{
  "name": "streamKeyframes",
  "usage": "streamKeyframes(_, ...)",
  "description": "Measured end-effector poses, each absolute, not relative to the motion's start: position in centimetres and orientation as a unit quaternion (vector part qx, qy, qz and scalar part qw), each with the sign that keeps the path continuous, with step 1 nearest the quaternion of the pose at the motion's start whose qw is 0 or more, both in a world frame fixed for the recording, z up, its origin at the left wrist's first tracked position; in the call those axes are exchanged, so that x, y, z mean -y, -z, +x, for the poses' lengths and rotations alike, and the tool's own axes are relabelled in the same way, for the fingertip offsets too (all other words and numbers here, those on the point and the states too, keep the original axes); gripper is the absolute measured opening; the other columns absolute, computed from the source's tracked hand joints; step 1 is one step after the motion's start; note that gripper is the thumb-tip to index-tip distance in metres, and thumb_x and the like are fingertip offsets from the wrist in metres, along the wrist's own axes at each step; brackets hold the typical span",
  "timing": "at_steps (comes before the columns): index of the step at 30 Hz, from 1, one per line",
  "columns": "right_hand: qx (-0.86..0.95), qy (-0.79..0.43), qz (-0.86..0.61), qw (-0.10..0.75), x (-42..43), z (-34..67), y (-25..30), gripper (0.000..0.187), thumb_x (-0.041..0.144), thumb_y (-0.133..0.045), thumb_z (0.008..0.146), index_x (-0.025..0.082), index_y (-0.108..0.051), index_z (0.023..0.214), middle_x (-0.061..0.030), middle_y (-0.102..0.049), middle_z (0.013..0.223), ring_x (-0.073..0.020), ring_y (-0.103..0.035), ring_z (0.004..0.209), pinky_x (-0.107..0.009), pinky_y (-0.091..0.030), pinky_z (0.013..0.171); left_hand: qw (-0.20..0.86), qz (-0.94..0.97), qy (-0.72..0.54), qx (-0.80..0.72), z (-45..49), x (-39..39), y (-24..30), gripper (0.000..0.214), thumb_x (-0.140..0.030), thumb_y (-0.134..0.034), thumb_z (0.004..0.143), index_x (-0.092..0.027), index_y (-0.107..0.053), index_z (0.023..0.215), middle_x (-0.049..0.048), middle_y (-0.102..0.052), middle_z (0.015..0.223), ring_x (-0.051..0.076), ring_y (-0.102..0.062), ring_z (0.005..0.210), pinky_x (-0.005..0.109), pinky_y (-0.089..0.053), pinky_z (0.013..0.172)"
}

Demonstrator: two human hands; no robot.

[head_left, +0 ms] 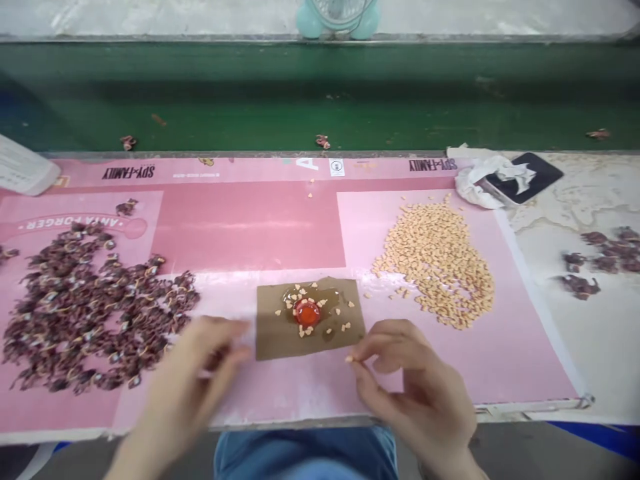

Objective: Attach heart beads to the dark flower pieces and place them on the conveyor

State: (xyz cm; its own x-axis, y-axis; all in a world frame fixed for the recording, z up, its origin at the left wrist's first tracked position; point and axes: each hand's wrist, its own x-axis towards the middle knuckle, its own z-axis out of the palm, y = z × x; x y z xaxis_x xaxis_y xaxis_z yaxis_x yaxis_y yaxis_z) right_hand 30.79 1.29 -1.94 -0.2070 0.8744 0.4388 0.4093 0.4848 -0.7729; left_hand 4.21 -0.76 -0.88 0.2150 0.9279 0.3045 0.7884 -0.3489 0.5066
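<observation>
My right hand [413, 383] is at the right front of a brown sheet [270, 340], with thumb and forefinger pinched on a small beige piece [349, 359]. On the sheet sits a round red cap-like dish [307, 313] amid a wet, glossy patch, with several beige pieces around it. Left of the sheet is my left hand [195, 383], slightly blurred, thumb and forefinger apart and no object visible between them. Beside it spreads a pile of small dark purple figures or parts [90, 313]; their exact kind is unclear. A heap of beige pieces [435, 260] lies to the right.
Pink printed sheeting [250, 227] covers the table. At the back right, crumpled white tissue [483, 180] lies by a black tray [537, 175]. More dark pieces [613, 250] sit far right. A white container [25, 167] is at left, a turquoise fan [337, 13] behind.
</observation>
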Motion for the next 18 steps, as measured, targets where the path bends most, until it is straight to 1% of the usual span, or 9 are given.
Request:
streamKeyframes(2,0.735,-0.286,-0.404,0.463,-1.0,28.9,1.2,0.029,0.001,-0.062,0.085,0.027,-0.048,0.085,0.0046,-0.075,0.073,-0.0130,-0.070,0.070,-0.024,-0.061,0.067,0.246,0.763,-0.324,-0.502,7.3,1.5,0.8,0.019,-0.032,-0.044,0.111,-0.025,-0.058,0.100,-0.0018,-0.064,0.074,0.010,-0.063,0.063,0.013,-0.050,0.053)
streamKeyframes(4,0.748,-0.284,-0.386,0.460,-1.0,27.7,0.8,0.031,0.000,-0.063,0.085,0.027,-0.047,0.085,0.0047,-0.077,0.075,-0.0116,-0.071,0.070,-0.022,-0.062,0.068,0.312,0.742,-0.349,-0.480,9.1,1.9,1.1,0.024,-0.033,-0.040,0.112,-0.025,-0.053,0.094,-0.0015,-0.062,0.073,0.011,-0.064,0.067,0.015,-0.053,0.059)
streamKeyframes(7,0.764,-0.277,-0.380,0.442,-1.0,27.3,0.6,0.031,-0.001,-0.064,0.086,0.026,-0.049,0.085,0.0037,-0.079,0.079,-0.0117,-0.072,0.071,-0.021,-0.062,0.067,0.321,0.721,-0.374,-0.487,10.0,2.3,1.9,0.025,-0.030,-0.036,0.113,-0.024,-0.051,0.095,-0.0006,-0.061,0.073,0.013,-0.062,0.068,0.018,-0.053,0.061)
streamKeyframes(10,0.752,-0.306,-0.382,0.441,-0.9,27.4,1.0,0.028,0.001,-0.064,0.086,0.026,-0.054,0.089,0.0031,-0.079,0.080,-0.0126,-0.072,0.073,-0.022,-0.063,0.068,0.308,0.725,-0.385,-0.481,9.8,2.5,2.2,0.023,-0.027,-0.036,0.112,-0.024,-0.050,0.095,-0.0006,-0.059,0.073,0.013,-0.060,0.068,0.019,-0.052,0.062)
streamKeyframes(14,0.692,-0.374,-0.401,0.469,-0.5,27.1,1.9,0.027,0.003,-0.066,0.085,0.026,-0.054,0.089,0.0034,-0.077,0.076,-0.0140,-0.070,0.074,-0.026,-0.063,0.070,0.301,0.728,-0.384,-0.482,9.7,2.3,2.0,0.017,-0.018,-0.044,0.108,-0.023,-0.050,0.093,-0.0016,-0.056,0.071,0.013,-0.057,0.065,0.020,-0.050,0.060)
streamKeyframes(18,0.653,-0.412,-0.418,0.479,-0.4,26.7,2.6,0.029,0.003,-0.065,0.084,0.027,-0.049,0.088,0.0028,-0.074,0.074,-0.0154,-0.068,0.074,-0.026,-0.061,0.067,0.304,0.719,-0.388,-0.490,9.8,2.0,1.7,0.017,-0.009,-0.051,0.102,-0.022,-0.055,0.092,-0.0025,-0.057,0.069,0.012,-0.055,0.062,0.019,-0.048,0.055)
